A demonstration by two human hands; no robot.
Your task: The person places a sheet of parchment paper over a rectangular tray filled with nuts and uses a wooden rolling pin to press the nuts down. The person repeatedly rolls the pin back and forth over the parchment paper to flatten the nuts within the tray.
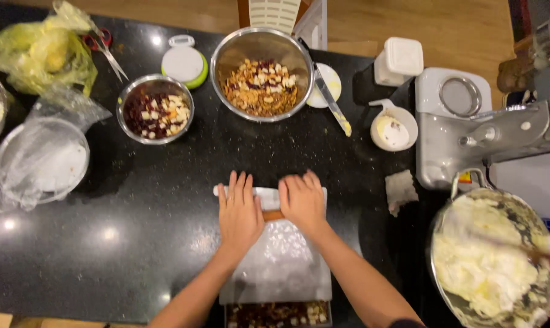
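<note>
Risk first: a roll (274,215) of wrap pinned under two flat palms on a slick black counter (135,243), likely to skid or unspool crookedly under uneven pressure from either side; thin sheet (280,258) stretched toward the near edge, prone to creasing, bunching or tearing if dragged against the rim of the tray (278,314) of chopped fruit and nuts just below it. Big bowl of whipped batter (492,255) close at the right elbow, so a wide sweep of the forearm likely to nudge it. Left hand (239,214) flat, fingers (238,187) stretched and nearly together, pressing down, gripping nothing; right hand (303,202) the same, fingers (300,185) laid forward, slightly spread. Roll crosswise beneath both palms, only its brown middle showing in the gap between them, white end poking out beyond the left hand; sheet running from under the wrists back toward the body. Well apart, at the far side: steel bowl of nuts (261,76), smaller bowl of red fruit (155,109).
</note>
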